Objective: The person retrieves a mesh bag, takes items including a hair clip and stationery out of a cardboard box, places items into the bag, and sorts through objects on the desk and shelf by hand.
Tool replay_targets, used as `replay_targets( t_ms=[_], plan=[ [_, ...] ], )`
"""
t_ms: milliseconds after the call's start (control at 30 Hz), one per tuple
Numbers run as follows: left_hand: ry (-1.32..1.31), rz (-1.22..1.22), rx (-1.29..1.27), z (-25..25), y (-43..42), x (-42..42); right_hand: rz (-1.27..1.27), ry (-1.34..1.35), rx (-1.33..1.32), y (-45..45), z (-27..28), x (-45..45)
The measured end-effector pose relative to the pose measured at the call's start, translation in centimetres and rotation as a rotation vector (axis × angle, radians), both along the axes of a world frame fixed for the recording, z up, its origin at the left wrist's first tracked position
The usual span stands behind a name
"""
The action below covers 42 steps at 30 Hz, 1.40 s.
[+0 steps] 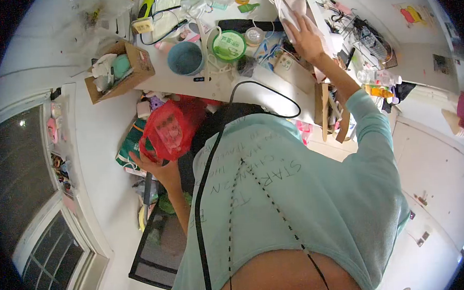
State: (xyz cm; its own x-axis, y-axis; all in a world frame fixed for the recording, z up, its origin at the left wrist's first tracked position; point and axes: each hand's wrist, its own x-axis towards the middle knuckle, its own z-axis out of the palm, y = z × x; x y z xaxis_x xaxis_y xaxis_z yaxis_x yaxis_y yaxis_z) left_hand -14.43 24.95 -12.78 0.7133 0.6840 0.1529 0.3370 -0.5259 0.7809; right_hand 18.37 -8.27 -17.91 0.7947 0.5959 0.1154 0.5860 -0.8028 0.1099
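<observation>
My left hand (pixel 161 168) is low at the left, beside the desk, with its fingers closed on the edge of a red plastic bag (pixel 170 128). Pale printing shows on the bag, and its contents are hidden. A dark green bag (pixel 132 141) lies just behind it. Over the right side of the desk, my right hand (pixel 305 38) reaches out and grips a whitish, pale pink soft packet (pixel 293 4). Its exact kind is unclear. Near that hand are a white power strip (pixel 285 64) and some cables.
On the white desk (pixel 178 85) stand a blue cup (pixel 185 58), a green-lidded round tub (pixel 229 45) and many small items. An open cardboard box (pixel 141 63) sits at the left corner. Bottles (pixel 379 77) and a black wire rack (pixel 372 43) are at the right. A black cable (pixel 209 167) hangs across my front.
</observation>
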Motion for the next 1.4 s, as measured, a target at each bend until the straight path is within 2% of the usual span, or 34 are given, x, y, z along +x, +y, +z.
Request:
replay_targets(
  t_ms=[33, 100, 200, 367, 400, 500, 600, 733, 800, 867, 933, 967, 1000, 1067, 1100, 1167, 1267, 1367, 1400],
  plan=[
    [-0.041, -0.005, -0.032, -0.2, 0.0, -0.2, -0.037, 0.104, 0.008, -0.6, -0.5, 1.3],
    [-0.12, -0.022, -0.097, -0.7, 0.0, -0.5, -0.043, 0.045, -0.087, -0.2, 1.8, 2.2],
    [-0.034, -0.081, 0.08, -0.6, 0.4, -1.3, 0.036, -0.036, -0.134, -0.6, 3.6, 4.9],
    [-0.115, -0.047, -0.135, -1.7, 0.7, -3.0, 0.121, -0.197, -0.126, -0.6, 7.1, 8.2],
    [-0.112, -0.035, -0.161, -2.2, 1.0, -3.3, 0.064, -0.17, -0.117, -0.5, 7.8, 8.5],
    [-0.079, -0.068, 0.03, -1.1, 0.5, -2.9, -0.105, -0.126, -0.121, 1.3, 10.9, 8.8],
    [-0.008, -0.081, 0.122, -0.2, 0.1, -2.8, 0.013, -0.222, -0.003, 1.8, 12.7, 9.3],
    [-0.065, -0.069, -0.008, -0.2, 0.0, -2.9, -0.034, -0.266, 0.164, 4.9, 14.1, 8.5],
    [-0.095, -0.073, -0.057, -0.5, 0.1, -3.1, -0.059, -0.2, 0.259, 7.4, 13.5, 8.2],
    [-0.083, -0.094, 0.028, -0.5, 0.0, -2.6, -0.092, -0.139, 0.354, 9.8, 12.4, 7.9],
    [-0.056, -0.145, 0.111, -0.3, -0.1, -2.4, 0.088, -0.433, 0.325, 12.3, 9.5, 7.0],
    [-0.133, -0.141, -0.032, -1.7, 0.3, -2.4, 0.03, -0.363, 0.307, 14.2, 8.7, 6.2],
    [-0.119, -0.122, -0.064, -1.8, 0.4, -2.3, -0.028, -0.293, 0.291, 16.2, 8.1, 5.1],
    [-0.085, -0.081, -0.136, -2.0, 0.5, -2.3, 0.028, -0.327, 0.298, 19.6, 5.9, 4.1],
    [0.023, -0.195, 0.162, -2.9, 2.0, -2.8, 0.013, -0.317, 0.365, 21.4, 4.4, 3.6],
    [-0.042, -0.192, 0.021, -0.9, 0.7, -1.6, 0.073, -0.163, 0.459, 24.1, 3.0, 2.9],
    [-0.08, -0.161, -0.063, 0.3, -0.6, -0.9, 0.418, -0.283, 0.804, 24.2, 1.6, 0.8],
    [-0.014, -0.109, -0.122, 1.9, -1.6, 0.0, 0.384, -0.205, 1.013, 19.4, 2.5, -3.1],
    [-0.011, -0.105, -0.132, 1.7, -1.4, 0.1, 0.17, -0.218, 0.966, 16.8, 2.6, -4.2]
  ],
)
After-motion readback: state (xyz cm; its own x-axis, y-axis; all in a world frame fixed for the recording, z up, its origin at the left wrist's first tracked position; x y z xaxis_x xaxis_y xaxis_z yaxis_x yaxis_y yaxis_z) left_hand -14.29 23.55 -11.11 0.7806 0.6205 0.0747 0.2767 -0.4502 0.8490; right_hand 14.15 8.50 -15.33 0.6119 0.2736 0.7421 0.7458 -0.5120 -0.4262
